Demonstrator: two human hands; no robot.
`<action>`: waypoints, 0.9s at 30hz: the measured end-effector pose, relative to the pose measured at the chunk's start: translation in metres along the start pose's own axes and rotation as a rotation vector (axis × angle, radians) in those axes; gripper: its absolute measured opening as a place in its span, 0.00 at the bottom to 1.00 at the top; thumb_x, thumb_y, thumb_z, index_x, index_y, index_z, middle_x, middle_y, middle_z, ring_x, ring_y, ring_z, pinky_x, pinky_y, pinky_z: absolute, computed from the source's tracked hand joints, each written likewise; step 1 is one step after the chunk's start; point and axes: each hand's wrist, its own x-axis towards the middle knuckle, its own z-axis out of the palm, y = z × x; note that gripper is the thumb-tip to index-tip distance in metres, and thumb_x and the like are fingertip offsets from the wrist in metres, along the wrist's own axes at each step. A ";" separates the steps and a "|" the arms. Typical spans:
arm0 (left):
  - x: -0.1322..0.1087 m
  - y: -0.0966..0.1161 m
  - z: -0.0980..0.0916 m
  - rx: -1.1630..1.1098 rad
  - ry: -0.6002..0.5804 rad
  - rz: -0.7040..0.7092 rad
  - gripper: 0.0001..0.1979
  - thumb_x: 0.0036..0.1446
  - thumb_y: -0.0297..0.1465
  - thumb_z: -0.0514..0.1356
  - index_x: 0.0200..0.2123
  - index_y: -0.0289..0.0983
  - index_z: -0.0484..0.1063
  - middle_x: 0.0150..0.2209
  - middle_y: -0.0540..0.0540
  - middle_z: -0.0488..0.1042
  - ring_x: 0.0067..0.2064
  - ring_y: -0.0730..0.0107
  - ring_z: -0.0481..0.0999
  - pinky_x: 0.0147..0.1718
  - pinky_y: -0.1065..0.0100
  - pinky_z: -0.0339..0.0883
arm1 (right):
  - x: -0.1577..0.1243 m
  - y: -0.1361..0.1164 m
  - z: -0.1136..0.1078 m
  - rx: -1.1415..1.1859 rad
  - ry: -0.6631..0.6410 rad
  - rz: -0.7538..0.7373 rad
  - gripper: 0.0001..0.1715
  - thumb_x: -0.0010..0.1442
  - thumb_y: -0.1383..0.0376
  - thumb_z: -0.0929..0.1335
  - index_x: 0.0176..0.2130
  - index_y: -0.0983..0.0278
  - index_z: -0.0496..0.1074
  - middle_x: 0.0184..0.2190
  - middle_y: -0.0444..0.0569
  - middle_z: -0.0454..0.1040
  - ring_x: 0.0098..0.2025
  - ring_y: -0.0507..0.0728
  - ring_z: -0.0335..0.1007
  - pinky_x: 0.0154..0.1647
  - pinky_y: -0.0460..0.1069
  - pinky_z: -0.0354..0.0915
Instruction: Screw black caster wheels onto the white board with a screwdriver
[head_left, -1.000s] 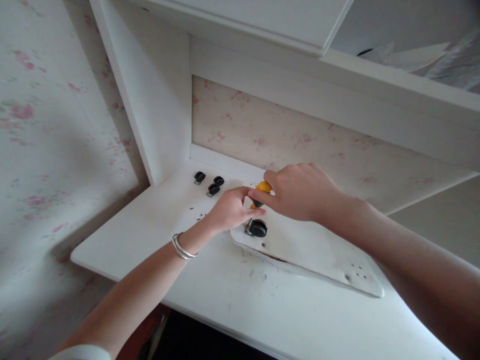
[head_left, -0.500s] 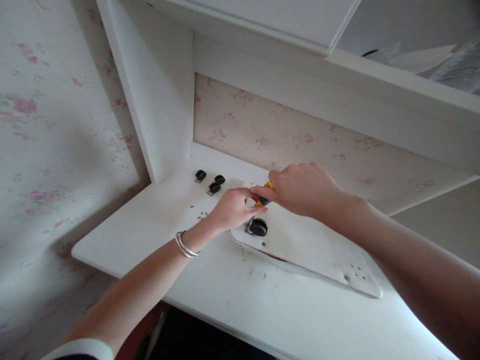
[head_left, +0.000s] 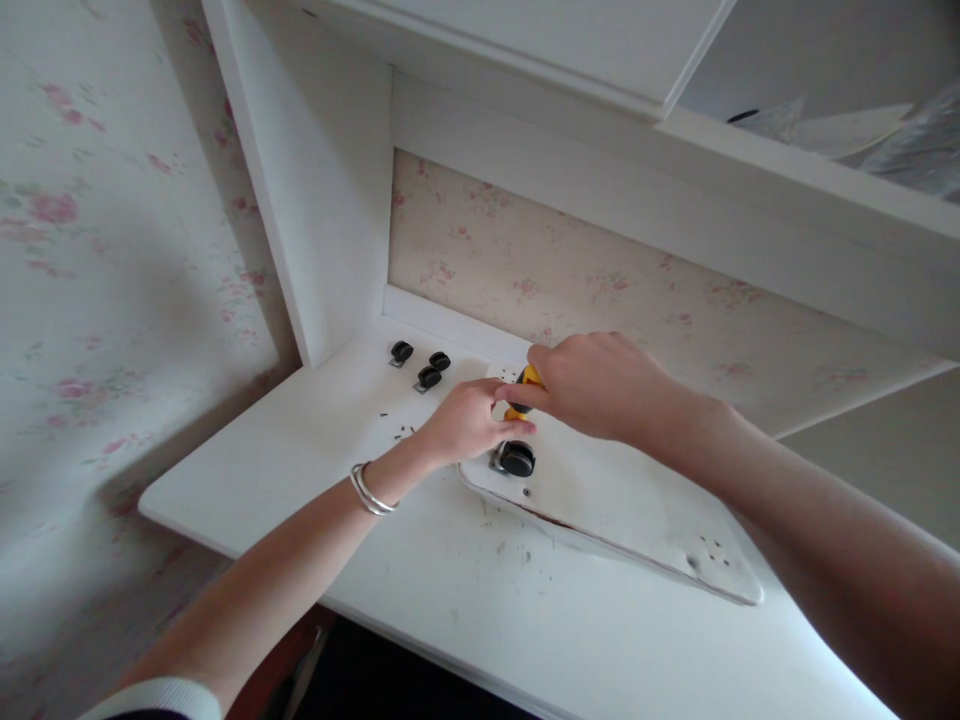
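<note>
A yellow-and-black screwdriver [head_left: 520, 396] stands tilted over the white board [head_left: 622, 500]. My right hand [head_left: 592, 385] is wrapped round the top of its handle. Lower down, my left hand [head_left: 469, 415] closes thumb and fingers about the screwdriver's lower part; its tip is hidden behind that hand. Just below the left thumb, a black caster wheel [head_left: 517, 458] with a metal plate sits on the board's left end. Holes show at the board's right end.
Loose casters, one of them a black wheel [head_left: 401, 352], lie on the white desk [head_left: 247, 480] at the back left. Small screws [head_left: 403, 432] are scattered left of the board. A side panel [head_left: 322, 180] and overhead shelf [head_left: 525, 50] enclose the space.
My right hand has turned slightly on the screwdriver and shifted a little left, exposing more of the yellow handle. The left hand stays nearly in place, and the caster has not visibly moved on the board.
</note>
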 end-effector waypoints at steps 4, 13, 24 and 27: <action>0.001 -0.001 -0.001 -0.028 -0.014 0.008 0.12 0.54 0.41 0.65 0.30 0.38 0.74 0.27 0.51 0.72 0.28 0.72 0.68 0.30 0.68 0.59 | -0.003 -0.001 -0.003 0.028 -0.012 0.003 0.41 0.66 0.41 0.48 0.39 0.64 0.74 0.29 0.59 0.77 0.31 0.64 0.74 0.26 0.52 0.55; 0.006 -0.003 -0.012 -0.091 -0.118 -0.025 0.13 0.53 0.40 0.66 0.35 0.37 0.76 0.28 0.52 0.73 0.28 0.73 0.68 0.29 0.69 0.58 | -0.006 -0.003 -0.003 0.053 -0.051 -0.006 0.26 0.69 0.51 0.54 0.47 0.64 0.70 0.29 0.56 0.77 0.30 0.63 0.74 0.26 0.51 0.55; 0.004 -0.004 -0.008 -0.038 -0.062 0.045 0.11 0.57 0.39 0.64 0.31 0.37 0.77 0.29 0.49 0.76 0.31 0.70 0.71 0.33 0.68 0.60 | -0.010 -0.004 0.008 0.119 -0.002 0.008 0.32 0.69 0.47 0.50 0.59 0.59 0.62 0.43 0.55 0.78 0.33 0.64 0.76 0.27 0.52 0.57; 0.005 -0.006 -0.011 -0.075 -0.090 0.057 0.08 0.58 0.36 0.63 0.33 0.37 0.78 0.30 0.49 0.77 0.33 0.69 0.72 0.35 0.68 0.61 | -0.011 0.000 0.010 0.169 -0.017 -0.038 0.25 0.70 0.53 0.52 0.57 0.60 0.62 0.48 0.54 0.77 0.35 0.62 0.76 0.28 0.51 0.58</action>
